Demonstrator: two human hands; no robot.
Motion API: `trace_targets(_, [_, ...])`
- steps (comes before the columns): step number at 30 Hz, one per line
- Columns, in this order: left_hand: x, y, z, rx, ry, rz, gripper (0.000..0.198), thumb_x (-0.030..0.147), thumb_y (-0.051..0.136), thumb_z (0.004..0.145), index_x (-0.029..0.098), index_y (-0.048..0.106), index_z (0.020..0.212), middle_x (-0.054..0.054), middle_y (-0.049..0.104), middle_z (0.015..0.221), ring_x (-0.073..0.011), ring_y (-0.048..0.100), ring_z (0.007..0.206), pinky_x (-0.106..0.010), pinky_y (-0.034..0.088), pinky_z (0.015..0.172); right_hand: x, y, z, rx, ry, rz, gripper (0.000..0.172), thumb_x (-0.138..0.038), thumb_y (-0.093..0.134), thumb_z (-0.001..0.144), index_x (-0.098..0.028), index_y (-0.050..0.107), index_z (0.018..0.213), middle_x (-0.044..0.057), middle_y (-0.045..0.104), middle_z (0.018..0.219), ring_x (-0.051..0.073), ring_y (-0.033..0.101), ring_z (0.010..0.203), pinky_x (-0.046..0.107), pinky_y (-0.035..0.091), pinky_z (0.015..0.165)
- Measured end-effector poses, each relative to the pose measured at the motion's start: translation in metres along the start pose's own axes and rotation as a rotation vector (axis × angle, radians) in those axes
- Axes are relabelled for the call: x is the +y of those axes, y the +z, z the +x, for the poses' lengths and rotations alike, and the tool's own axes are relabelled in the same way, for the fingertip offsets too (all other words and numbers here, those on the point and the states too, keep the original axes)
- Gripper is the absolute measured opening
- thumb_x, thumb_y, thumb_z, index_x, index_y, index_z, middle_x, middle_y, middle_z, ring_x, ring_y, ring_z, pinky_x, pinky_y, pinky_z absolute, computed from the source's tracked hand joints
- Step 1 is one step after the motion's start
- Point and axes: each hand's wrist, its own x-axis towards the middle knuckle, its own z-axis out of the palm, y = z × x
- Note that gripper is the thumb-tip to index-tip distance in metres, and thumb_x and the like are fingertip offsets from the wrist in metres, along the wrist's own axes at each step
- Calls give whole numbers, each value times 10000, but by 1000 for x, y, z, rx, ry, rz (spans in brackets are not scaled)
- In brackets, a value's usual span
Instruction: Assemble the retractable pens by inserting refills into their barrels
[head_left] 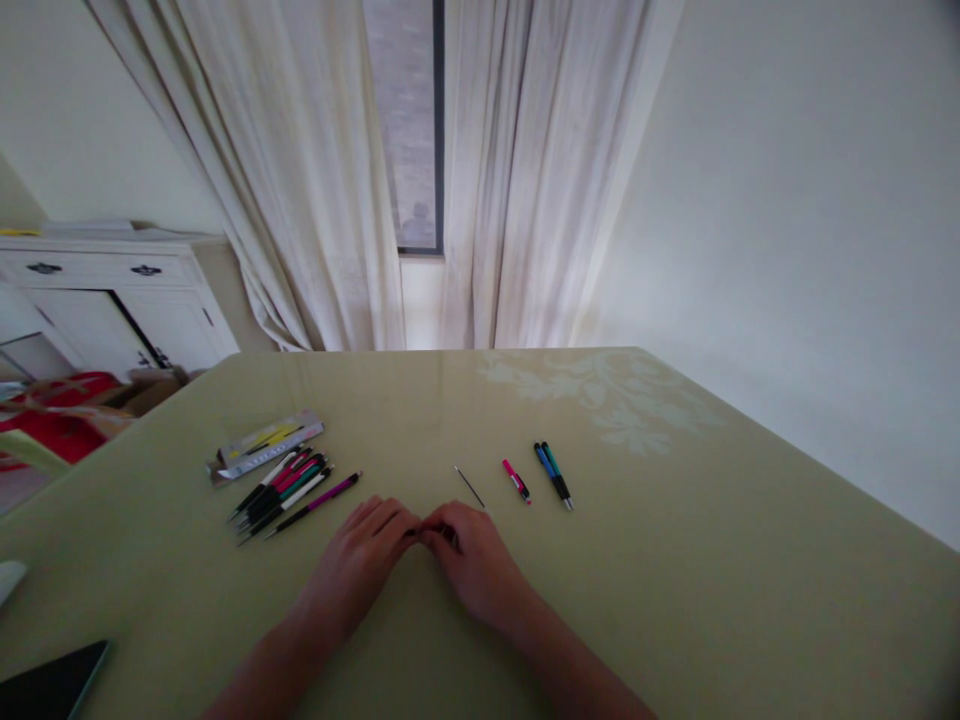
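My left hand (373, 542) and my right hand (470, 555) meet over the table, their fingertips pinched together. A small dark piece shows at the left fingertips, mostly hidden by the fingers; I cannot make out what it is. Just beyond my right hand lies a thin pen refill (469, 486). Right of it rests a short pink pen barrel (513, 476) with a black clip. Farther right, two pens, one blue (547, 466) and one teal (556, 472), lie side by side. To the left of my left hand is a purple pen (322, 499) beside a pile of several pens (281, 488).
An opened pen box (271, 447) lies behind the pile on the pale green table (675, 600). A dark flat device (52, 685) sits at the near left edge. Beyond stand a white cabinet (112, 290), red bags (60, 420) and curtains (300, 180). A wall (810, 250) borders the right.
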Motion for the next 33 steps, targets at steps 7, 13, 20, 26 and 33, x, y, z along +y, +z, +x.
trace_targets(7, [6, -5, 0, -7, -75, -23, 281, 392, 490, 1070, 233, 710, 997, -38, 710, 910, -232, 645, 868, -414, 466, 899, -2, -6, 3, -8, 43, 90, 54, -161, 726, 913, -170, 752, 866, -10, 685, 761, 127, 578, 700, 231, 405, 656])
trace_targets(13, [2, -2, 0, 28, -93, -60, 336, 439, 467, 1073, 240, 730, 1009, -24, 731, 909, -226, 684, 875, -433, 480, 956, -2, -10, 4, 15, 48, 67, 65, -174, 725, 885, -175, 732, 820, -23, 655, 700, 121, 550, 641, 231, 398, 629])
trace_targets(20, [-3, 8, -1, 25, -262, -79, 331, 399, 454, 1067, 228, 737, 1066, -53, 710, 970, -236, 677, 928, -439, 539, 950, 9, -21, 8, 188, 77, -480, 57, -159, 653, 908, -187, 699, 891, 57, 703, 915, 216, 636, 891, 316, 463, 804])
trace_targets(26, [3, 12, 0, 16, -263, -113, 355, 224, 396, 1059, 231, 715, 1213, -78, 682, 1044, -235, 641, 963, -431, 560, 928, 12, -16, 10, 180, 104, -676, 94, -190, 606, 942, -184, 700, 944, 91, 704, 970, 264, 638, 958, 384, 483, 852])
trace_targets(33, [0, 11, -2, 3, -260, -245, 261, 297, 522, 1016, 248, 728, 1169, -63, 688, 1042, -221, 683, 971, -373, 579, 904, 10, -18, 9, 149, 119, -636, 93, -197, 619, 935, -187, 703, 973, 112, 696, 1000, 275, 628, 973, 413, 482, 876])
